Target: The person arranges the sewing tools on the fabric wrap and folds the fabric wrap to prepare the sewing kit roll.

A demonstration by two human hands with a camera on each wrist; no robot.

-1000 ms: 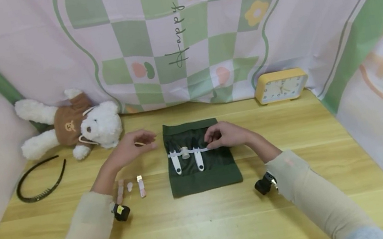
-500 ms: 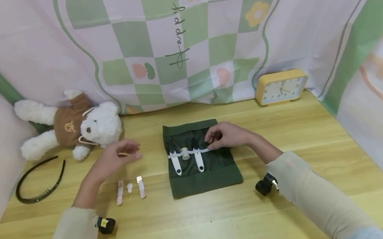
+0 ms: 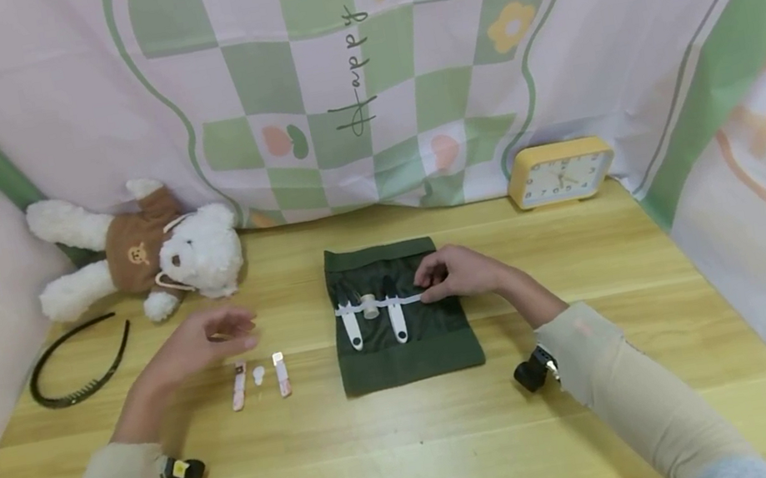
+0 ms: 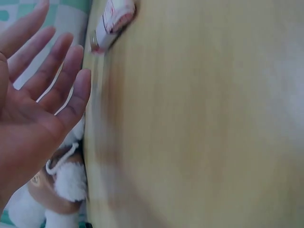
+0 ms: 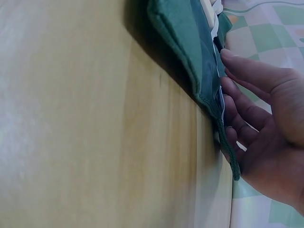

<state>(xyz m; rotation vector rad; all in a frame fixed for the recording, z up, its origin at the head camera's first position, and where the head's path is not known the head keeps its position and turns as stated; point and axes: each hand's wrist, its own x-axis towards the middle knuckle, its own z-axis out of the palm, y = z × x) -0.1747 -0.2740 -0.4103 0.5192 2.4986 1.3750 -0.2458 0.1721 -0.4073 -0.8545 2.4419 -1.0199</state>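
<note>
A dark green fabric roll (image 3: pixel 414 360) lies unfolded on the table in the head view. Its white elastic band (image 3: pixel 408 299) crosses two white-handled tools (image 3: pixel 353 333) with black upper parts and a small beige cylinder (image 3: pixel 370 307) between them. My right hand (image 3: pixel 460 270) is at the roll's right side, thumb and fingertips pinching the band's right stretch. In the right wrist view, the curled fingers partly hide behind the band. My left hand (image 3: pixel 205 336) is held above the table, empty, fingers loosely spread. Close by lie two slim pink-and-white pieces (image 3: pixel 281 374) and a small pale pink piece (image 3: pixel 259 376).
A white plush toy (image 3: pixel 137 250) in a brown top lies at the back left, with a black headband (image 3: pixel 85 394) in front of it. At the back right stands a yellow alarm clock (image 3: pixel 562 172). A checked curtain (image 3: pixel 361 65) hangs behind the table.
My left hand has moved left and toward me, away from the roll, uncovering the pink-and-white pieces. The right hand has shifted slightly right along the band.
</note>
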